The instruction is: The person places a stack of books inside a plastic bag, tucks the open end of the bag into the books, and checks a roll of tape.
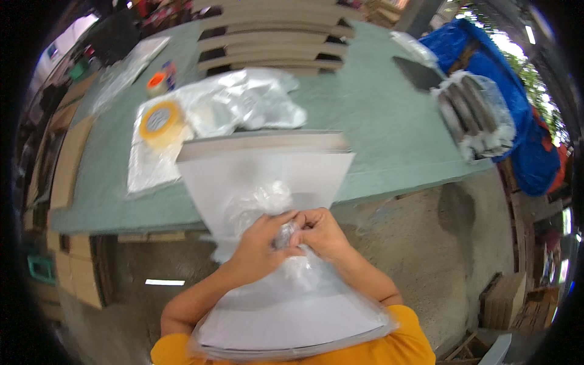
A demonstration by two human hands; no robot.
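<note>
My left hand (263,248) and my right hand (323,234) meet in the middle, fingers closed on a bunched part of a clear plastic bag (304,277). The plastic spreads toward me over a flat white panel (267,325), whose near edge lies close to my yellow shirt. Beyond my hands, a stack of white-faced boards (261,159) leans at the table's near edge, with crumpled clear plastic over its lower part. Motion blurs the fingertips a little. Whether the near panel and the far stack are joined is hidden by the plastic and my hands.
On the green table (377,121) lie a yellow tape roll (161,120), an orange tape roll (157,82), clear plastic sheets (243,100) and stacked brown cardboard (274,41). Plastic-wrapped dark pieces (474,115) sit at right beside a blue tarp (511,79). Cardboard (505,298) stands lower right.
</note>
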